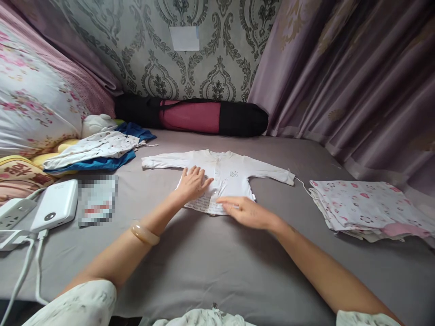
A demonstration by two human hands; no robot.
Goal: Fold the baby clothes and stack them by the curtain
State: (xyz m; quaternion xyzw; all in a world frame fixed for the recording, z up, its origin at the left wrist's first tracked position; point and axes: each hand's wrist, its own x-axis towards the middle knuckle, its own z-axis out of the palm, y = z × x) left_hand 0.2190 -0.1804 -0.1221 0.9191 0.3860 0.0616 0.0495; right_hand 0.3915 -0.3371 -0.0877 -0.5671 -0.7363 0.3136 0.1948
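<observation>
A small white long-sleeved shirt (234, 170) lies spread flat on the grey bed sheet (210, 262), its collar away from me and both sleeves stretched out sideways. Resting on the shirt's left half, my left hand (193, 182) is open, palm down with the fingers spread. My right hand (246, 212) touches the lower hem near the middle, its fingers extended and pointing left. Neither hand grips the cloth. A bangle circles my left wrist.
Folded patterned cloth (363, 206) lies at the right. At the left are stacked clothes (98, 147), a white power bank (56, 203) with cables, a power strip (15, 213) and a blurred packet (98, 200). A black and pink roll bag (190, 117) lies along the wall.
</observation>
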